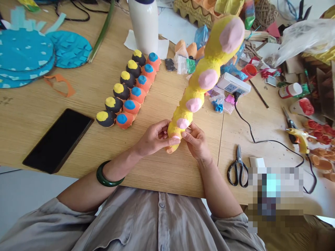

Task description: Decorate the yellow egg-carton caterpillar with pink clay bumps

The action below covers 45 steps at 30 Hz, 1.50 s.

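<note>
Both hands hold a long bumpy strip of egg carton point(195, 87), coated in yellow clay with pink patches on its bumps. It tilts up and away to the right, its near end between my hands. My left hand point(157, 138) grips that end from the left, thumb lying over a small pink patch. On the right side, my right hand point(196, 141) pinches the same end with thumb and fingers. Left of them on the table lie a black strip with yellow tops point(121, 91) and an orange strip with blue tops point(137, 96), side by side.
A phone point(59, 139) lies at the left, below blue paper discs point(26, 55). Behind stands a white bottle point(143, 28). To the right are a power strip point(233, 84) with its cord, scissors point(238, 167), a glue gun point(299, 137) and cluttered craft scraps.
</note>
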Motion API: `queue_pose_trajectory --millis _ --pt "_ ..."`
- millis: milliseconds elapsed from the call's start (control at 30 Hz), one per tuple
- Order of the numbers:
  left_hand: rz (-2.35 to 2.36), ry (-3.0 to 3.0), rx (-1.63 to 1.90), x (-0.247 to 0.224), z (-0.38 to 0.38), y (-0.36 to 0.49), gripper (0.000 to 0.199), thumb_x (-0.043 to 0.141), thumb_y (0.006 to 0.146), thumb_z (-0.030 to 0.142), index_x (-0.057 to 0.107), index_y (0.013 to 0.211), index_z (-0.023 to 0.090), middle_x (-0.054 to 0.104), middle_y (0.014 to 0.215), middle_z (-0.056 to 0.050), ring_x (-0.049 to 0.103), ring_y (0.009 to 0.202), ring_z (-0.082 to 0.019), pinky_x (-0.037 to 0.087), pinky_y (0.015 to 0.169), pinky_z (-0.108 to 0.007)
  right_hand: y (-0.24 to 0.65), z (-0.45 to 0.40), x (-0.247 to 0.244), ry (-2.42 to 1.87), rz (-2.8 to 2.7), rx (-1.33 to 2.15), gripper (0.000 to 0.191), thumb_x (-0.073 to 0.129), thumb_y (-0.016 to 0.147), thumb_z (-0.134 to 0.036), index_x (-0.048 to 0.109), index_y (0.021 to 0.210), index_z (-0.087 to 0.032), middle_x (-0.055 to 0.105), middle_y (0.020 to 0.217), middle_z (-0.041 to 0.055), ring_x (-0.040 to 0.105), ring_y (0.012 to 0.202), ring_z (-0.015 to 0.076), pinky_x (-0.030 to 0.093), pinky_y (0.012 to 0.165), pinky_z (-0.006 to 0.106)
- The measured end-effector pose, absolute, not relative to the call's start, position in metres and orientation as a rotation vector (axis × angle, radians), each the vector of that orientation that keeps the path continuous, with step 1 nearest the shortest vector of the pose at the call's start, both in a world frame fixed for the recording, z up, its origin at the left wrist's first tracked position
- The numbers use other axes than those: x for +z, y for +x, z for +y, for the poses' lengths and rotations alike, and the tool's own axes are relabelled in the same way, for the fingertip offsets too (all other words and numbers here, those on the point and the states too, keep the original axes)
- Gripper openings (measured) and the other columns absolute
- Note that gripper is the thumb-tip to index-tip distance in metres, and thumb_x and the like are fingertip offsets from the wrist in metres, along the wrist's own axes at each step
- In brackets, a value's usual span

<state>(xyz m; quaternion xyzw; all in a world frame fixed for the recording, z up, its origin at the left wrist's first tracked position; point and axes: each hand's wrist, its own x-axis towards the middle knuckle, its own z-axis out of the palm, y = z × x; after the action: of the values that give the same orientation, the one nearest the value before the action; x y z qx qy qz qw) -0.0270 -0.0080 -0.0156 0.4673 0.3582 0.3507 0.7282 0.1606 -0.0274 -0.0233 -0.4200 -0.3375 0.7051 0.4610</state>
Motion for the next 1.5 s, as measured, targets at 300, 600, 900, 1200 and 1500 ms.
queue_pose_trajectory --millis 300,600,900,1200,1500 --pt "0.781 1.074 0.731 -0.0149 -0.0042 -0.0282 0.052 0.098 0.066 0.043 0.065 0.098 0.017 0.054 0.08 0.003 0.043 0.069 -0.011 0.036 0.06 -0.025 0.1631 -0.0263 -0.0245 -1.072 -0.827 1.708 0.057 0.096 0.07 -0.054 0.067 0.112 -0.027 0.084 0.097 0.0026 0.08 0.102 0.0275 0.065 0.089 0.042" --pt "0.703 0.898 0.688 -0.0148 -0.0032 -0.0282 0.043 0.093 0.076 0.042 0.07 0.101 0.016 0.065 0.089 -0.002 0.06 0.081 -0.016 0.052 0.07 -0.028 0.1628 -0.0278 -0.0209 -1.045 -0.794 1.745 0.057 0.097 0.07 -0.051 0.066 0.111 -0.028 0.084 0.094 0.0016 0.08 0.104 0.0281 0.066 0.089 0.043" --pt "0.673 0.852 0.667 -0.0155 -0.0012 -0.0299 0.041 0.095 0.074 0.036 0.072 0.099 0.015 0.068 0.086 -0.002 0.063 0.078 -0.016 0.055 0.07 -0.029 0.1647 -0.0279 -0.0239 -0.993 -0.837 1.742 0.051 0.095 0.075 -0.048 0.067 0.112 -0.026 0.084 0.093 0.0008 0.08 0.092 0.0229 0.065 0.083 0.036" --pt "0.622 0.82 0.632 -0.0178 0.0002 -0.0309 0.036 0.092 0.077 0.04 0.078 0.101 0.016 0.076 0.092 -0.005 0.069 0.081 -0.018 0.058 0.075 -0.029 0.1671 -0.0285 -0.0253 -0.956 -0.862 1.741 0.047 0.094 0.077 -0.045 0.068 0.111 -0.026 0.082 0.09 -0.0017 0.076 0.078 0.0158 0.063 0.074 0.028" --pt "0.705 0.9 0.686 -0.0194 -0.0016 -0.032 0.041 0.093 0.076 0.046 0.078 0.1 0.015 0.077 0.093 -0.006 0.07 0.084 -0.02 0.058 0.075 -0.031 0.1655 -0.028 -0.0275 -0.938 -0.865 1.767 0.048 0.094 0.077 -0.044 0.066 0.111 -0.025 0.083 0.092 0.0006 0.078 0.08 0.0187 0.063 0.077 0.031"
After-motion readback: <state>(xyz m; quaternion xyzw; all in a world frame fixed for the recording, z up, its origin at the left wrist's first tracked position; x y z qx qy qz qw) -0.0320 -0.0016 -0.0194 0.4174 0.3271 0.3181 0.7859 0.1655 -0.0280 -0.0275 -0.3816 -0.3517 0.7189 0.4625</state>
